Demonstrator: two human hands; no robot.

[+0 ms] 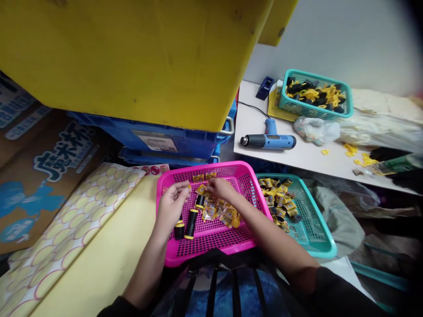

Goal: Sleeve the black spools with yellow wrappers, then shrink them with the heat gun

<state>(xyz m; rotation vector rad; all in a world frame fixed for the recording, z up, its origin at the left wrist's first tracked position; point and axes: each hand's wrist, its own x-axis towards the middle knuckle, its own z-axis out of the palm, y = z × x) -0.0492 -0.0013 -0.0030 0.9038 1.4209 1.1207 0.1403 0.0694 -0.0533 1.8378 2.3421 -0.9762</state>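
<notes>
Yellow packets (211,212) lie just below centre, partly hidden by the right hand (220,189), fingers bunched; left hand (172,200) half-curled; I cannot tell what either grips.

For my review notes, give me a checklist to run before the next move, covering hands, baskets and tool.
1. Left hand and right hand both over the pink basket: ok.
2. Firm grip in either hand: cannot tell; fingertips too small.
3. Yellow packets inside the pink basket, within reach: ok.
4. Black-and-yellow cylinders all upright: not ok, one lies flat.
5. Heat gun apart from both hands: ok.
6. Heat gun switched off: cannot tell.
</notes>
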